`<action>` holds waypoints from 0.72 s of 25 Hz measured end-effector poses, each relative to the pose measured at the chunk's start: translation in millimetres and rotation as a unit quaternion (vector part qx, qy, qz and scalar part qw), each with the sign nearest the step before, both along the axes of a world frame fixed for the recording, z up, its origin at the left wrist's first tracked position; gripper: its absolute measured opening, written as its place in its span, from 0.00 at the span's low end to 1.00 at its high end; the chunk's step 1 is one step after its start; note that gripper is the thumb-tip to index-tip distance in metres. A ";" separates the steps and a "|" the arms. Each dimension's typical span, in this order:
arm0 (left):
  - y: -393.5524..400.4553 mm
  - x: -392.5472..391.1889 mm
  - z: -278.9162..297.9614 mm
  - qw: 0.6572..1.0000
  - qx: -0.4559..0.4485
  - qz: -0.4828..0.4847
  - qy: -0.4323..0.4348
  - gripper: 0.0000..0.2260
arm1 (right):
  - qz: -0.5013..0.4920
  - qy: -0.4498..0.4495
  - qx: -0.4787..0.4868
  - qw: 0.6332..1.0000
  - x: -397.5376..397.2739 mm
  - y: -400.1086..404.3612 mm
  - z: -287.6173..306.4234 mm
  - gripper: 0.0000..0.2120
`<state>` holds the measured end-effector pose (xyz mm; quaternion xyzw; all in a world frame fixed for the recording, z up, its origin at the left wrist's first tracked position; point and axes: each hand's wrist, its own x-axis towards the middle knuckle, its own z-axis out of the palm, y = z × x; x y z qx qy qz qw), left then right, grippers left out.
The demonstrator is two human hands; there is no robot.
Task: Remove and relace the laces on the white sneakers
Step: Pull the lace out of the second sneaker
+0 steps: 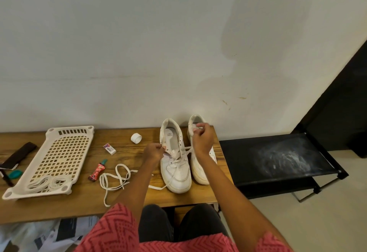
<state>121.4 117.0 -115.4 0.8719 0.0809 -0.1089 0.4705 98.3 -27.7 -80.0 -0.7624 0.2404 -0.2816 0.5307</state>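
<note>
left hand pinches left sneaker's eyelet flap | right hand pinches its lace taut | right sneaker beside, both on wooden table | loose lace nearby

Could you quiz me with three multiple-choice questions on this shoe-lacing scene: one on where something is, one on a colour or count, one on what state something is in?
1. Where does the loose lace lie?
A. On the table, left of the sneakers
B. Inside the basket tray
C. On the black rack

2. How many white sneakers stand on the table?
A. One
B. Two
C. Three

3. What is the right hand doing?
A. Resting flat on the table
B. Pinching a lace pulled up from the left sneaker
C. Holding the red tube

Answers: 1 A, it curls on bare wood beside the red tube. 2 B, a pair sits side by side. 3 B, its fingers are curled around the lace end above the right sneaker.
</note>
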 end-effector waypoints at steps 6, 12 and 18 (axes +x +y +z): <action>-1.3 -0.7 18.3 1.000 -0.008 -0.004 0.021 0.10 | 0.099 0.019 -0.046 0.994 1.0 -15.5 41.5 0.05; 35.4 -13.2 53.3 0.909 -0.305 0.009 0.282 0.20 | 0.579 0.162 0.151 0.785 -16.7 42.7 93.2 0.08; 61.9 -11.7 70.3 0.945 -0.163 -0.112 0.261 0.07 | 0.342 0.167 0.024 0.924 -8.7 28.8 88.1 0.05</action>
